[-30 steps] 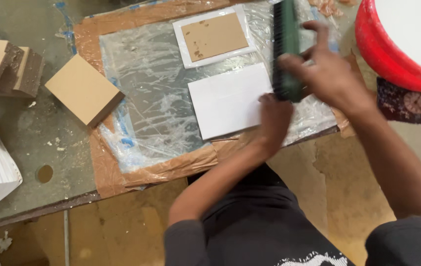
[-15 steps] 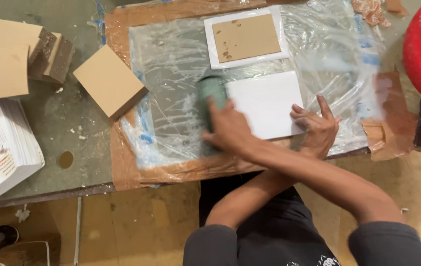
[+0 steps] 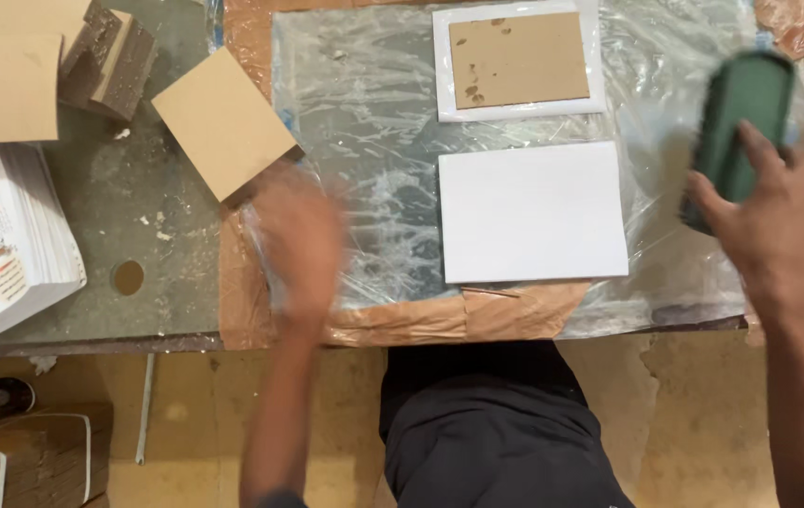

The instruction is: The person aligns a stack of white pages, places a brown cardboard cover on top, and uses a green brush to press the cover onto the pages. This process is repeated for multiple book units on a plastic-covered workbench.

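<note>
A dark green brush block (image 3: 739, 113) is gripped in the right hand (image 3: 778, 221) at the right edge of the plastic sheet (image 3: 374, 141), clear of the white card (image 3: 532, 212). The card lies flat, unmounted. Above it, a brown board (image 3: 518, 59) is already seated on a white backing. The left hand (image 3: 297, 240) is blurred; its state cannot be told. Loose boards (image 3: 223, 122) remain on the worktop (image 3: 92, 235).

A dark green brush (image 3: 736, 127), long and narrow with rounded ends, is held above the right side of the plastic-covered work area, standing almost lengthwise away from the person and tilted slightly. The right hand (image 3: 778, 226) wraps its near end, fingers over the top. A plain white sheet (image 3: 532, 213) lies flat on the clear plastic, well to the left of the brush.
</note>
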